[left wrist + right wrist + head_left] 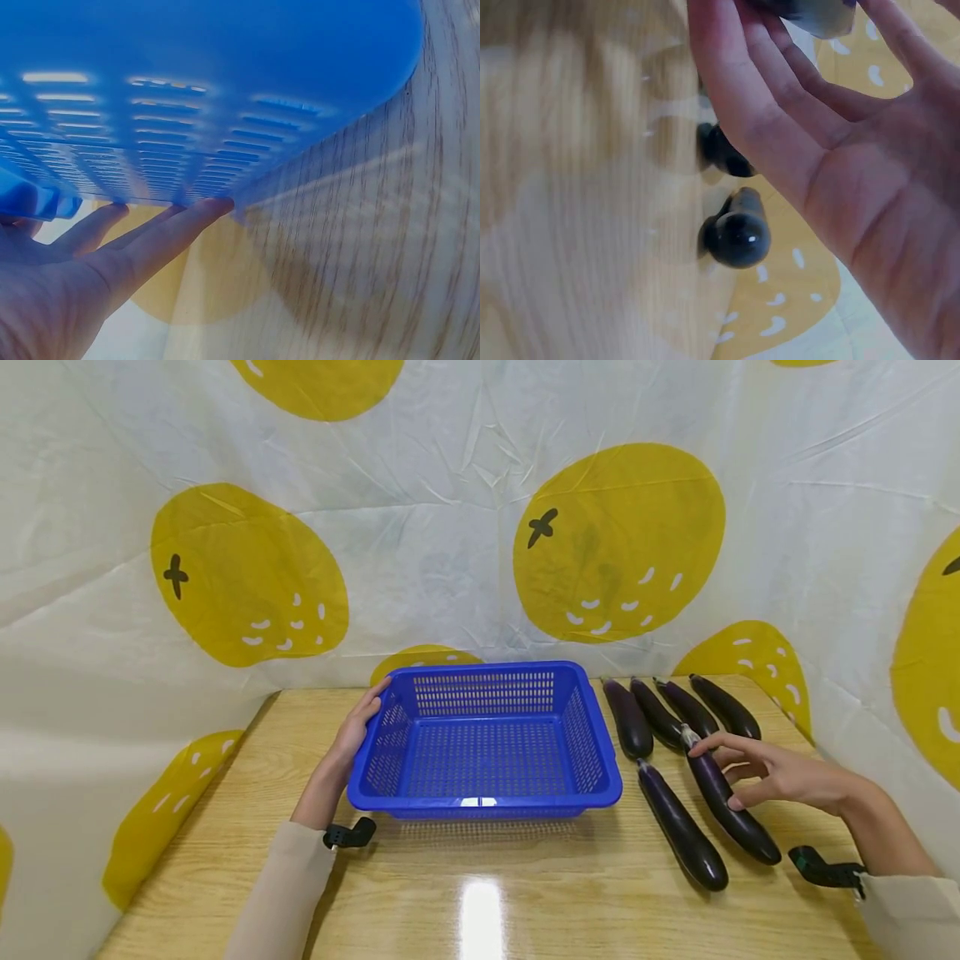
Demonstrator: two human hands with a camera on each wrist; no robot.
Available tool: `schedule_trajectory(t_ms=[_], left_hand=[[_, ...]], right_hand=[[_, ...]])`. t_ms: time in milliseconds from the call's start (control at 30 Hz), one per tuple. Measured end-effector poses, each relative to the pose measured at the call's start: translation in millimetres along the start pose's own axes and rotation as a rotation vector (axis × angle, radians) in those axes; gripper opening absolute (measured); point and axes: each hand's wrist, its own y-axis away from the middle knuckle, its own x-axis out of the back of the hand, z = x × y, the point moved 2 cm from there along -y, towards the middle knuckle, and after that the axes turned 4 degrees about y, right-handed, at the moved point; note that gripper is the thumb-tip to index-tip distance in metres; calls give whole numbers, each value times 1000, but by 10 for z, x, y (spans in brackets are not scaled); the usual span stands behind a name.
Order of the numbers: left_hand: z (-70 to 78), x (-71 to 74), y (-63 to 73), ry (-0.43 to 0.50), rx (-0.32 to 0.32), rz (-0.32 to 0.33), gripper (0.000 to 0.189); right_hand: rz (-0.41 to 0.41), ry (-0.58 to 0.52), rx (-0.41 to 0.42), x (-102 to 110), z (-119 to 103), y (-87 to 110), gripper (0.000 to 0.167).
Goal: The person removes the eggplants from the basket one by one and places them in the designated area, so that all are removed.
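A blue slotted plastic basket [483, 802] stands on the wooden table. My left hand [356, 727] lies along its left side. In the left wrist view, the extended fingers [161, 244] touch the outer wall from below the rim. On the right, my right hand [772, 772] holds a long dark eggplant [738, 822], thumb on one side and fingertips near its stem end. Only the end of that eggplant [817, 15] shows at the top of the right wrist view. Close by on its left lies another eggplant [682, 831].
Behind my right hand several more eggplants lie side by side, the leftmost eggplant [628, 718] close to the basket and the rightmost eggplant [727, 708] farther right. A pale cloth [435, 560] printed with yellow fruit hangs around the wooden table [405, 893].
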Motion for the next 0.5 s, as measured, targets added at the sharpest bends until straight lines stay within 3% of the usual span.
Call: schedule_trajectory(t_ms=[167, 500], left_hand=[[4, -2, -2, 2, 2, -2, 52], [20, -20, 27, -12, 8, 7, 52]], right_hand=[[-98, -110, -50, -18, 62, 35, 59], [-223, -208, -4, -69, 103, 21, 57]])
